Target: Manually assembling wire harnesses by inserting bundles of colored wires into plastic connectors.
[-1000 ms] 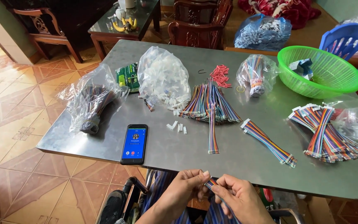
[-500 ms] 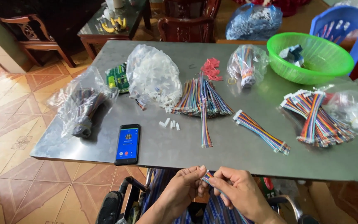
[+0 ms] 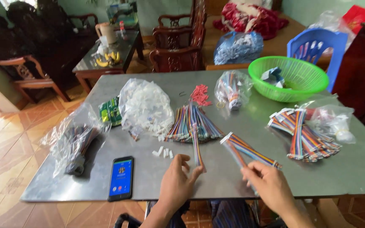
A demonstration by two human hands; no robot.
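Observation:
My left hand [image 3: 177, 182] reaches over the near edge of the steel table [image 3: 351, 169]. Its fingertips pinch the near end of a single rainbow ribbon cable strip [image 3: 196, 145] that sticks out of a fanned bundle of ribbon cables [image 3: 193, 122]. My right hand [image 3: 269, 185] grips a motion-blurred rainbow ribbon cable [image 3: 234, 151] with a white connector at its far end, held just above the table. Another ribbon cable [image 3: 256, 153] lies beside it on the table.
A smartphone [image 3: 121, 177] lies near the front left edge. Small white connectors [image 3: 163, 152], red connectors [image 3: 200, 95], several plastic bags of parts [image 3: 144, 107], a cable pile [image 3: 307, 133] and a green basket [image 3: 292, 90] are on the table. Chairs stand behind it.
Both hands have come up from below the table's front edge onto the tabletop. The left hand has reached the single strip; the right hand now lifts a ribbon cable.

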